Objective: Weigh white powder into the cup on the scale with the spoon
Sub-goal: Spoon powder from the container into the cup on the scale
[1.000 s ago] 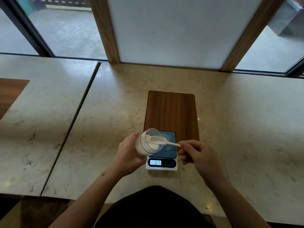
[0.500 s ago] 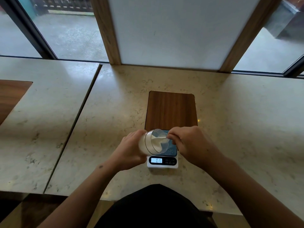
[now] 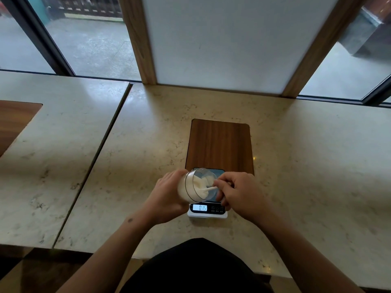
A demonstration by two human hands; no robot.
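Marble counter (image 3: 306,157) by window | left grip (image 3: 167,195) grasps jar (image 3: 190,188) | right grip (image 3: 239,193) pinches spoon (image 3: 208,189)

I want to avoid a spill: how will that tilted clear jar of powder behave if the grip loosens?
The jar looks round and smooth, so it would probably slip or roll. Lying tilted and open-mouthed in the left hand, it would likely spill powder.

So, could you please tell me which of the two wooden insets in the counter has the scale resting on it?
The central wooden inset; the scale overlaps its near edge. The left inset is bare.
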